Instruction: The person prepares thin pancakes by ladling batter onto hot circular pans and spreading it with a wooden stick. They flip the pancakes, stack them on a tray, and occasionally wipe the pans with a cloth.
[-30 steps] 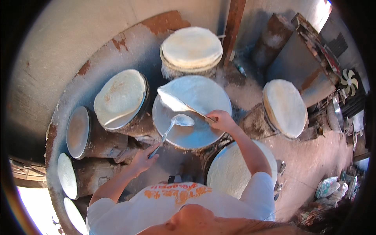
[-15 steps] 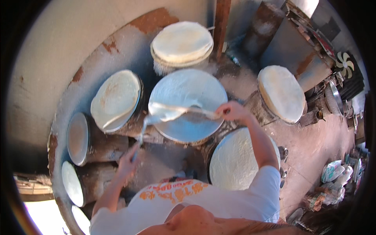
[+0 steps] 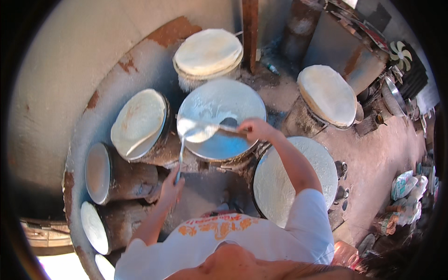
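Observation:
Round griddle (image 3: 242, 100) stands in front of me, with whitish streaks across its surface. Above it, my right hand (image 3: 255, 129) is closed on the thin handle of a paddle-like tool (image 3: 201, 132). The tool's broad pale end points left and is blurred, so its exact kind is unclear. My left hand (image 3: 171, 190) grips a scraper (image 3: 181, 161) by its blue handle, left of the griddle's near edge. The scraper's upper end meets the left side of the pale end; whether they touch, I cannot tell.
Stacked pale flatbreads (image 3: 207, 51) sit behind the griddle. Another flatbread (image 3: 140, 122) lies on the left griddle, and more (image 3: 329, 95) are piled at right. A batter-coated griddle (image 3: 294, 182) stands beside my right arm. Several round plates on drums (image 3: 97, 173) line the curved metal wall.
My left hand has moved up and right with the scraper. My right hand has shifted left with the paddle-like tool. White streaks on the griddle show more clearly.

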`<state>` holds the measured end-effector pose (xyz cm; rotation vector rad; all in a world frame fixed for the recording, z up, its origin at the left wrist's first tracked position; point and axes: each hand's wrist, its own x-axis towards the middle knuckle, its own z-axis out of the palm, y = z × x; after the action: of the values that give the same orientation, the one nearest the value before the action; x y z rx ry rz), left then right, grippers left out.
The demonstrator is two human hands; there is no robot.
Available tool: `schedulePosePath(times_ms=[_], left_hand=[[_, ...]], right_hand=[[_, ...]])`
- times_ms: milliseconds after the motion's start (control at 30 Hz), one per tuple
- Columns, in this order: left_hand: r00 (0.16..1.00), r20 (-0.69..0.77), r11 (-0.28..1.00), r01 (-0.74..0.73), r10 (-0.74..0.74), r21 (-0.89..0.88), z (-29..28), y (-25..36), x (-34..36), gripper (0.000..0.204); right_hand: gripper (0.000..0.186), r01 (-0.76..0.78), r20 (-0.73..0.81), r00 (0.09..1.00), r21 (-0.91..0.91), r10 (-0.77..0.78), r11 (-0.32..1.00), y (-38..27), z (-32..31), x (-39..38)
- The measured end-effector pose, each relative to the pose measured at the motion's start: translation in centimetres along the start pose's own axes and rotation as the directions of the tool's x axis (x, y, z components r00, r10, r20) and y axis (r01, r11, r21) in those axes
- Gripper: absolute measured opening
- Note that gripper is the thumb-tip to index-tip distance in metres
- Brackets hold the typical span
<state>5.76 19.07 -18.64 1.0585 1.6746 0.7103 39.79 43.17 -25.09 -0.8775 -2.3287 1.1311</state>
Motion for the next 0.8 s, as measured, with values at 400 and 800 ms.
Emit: schedulePosePath(times_ms=[400, 800], left_hand=[[0.97, 0.232, 0.996, -0.066, 0.078, -0.056, -3.0, -0.9, -2.5, 0.057], [0.832, 0.316, 0.564, 0.004, 0.456, -0.825, -16.1, 5.5, -0.9, 0.05]], right_hand=[[0.039, -0.1, -0.302, 0.953, -0.388, -0.024, 0.916, -6.6, 7.5, -11.2], [0.024, 0.273, -0.445, 0.459, 0.894, 0.769, 0.354, -15.5, 33.8, 17.5]])
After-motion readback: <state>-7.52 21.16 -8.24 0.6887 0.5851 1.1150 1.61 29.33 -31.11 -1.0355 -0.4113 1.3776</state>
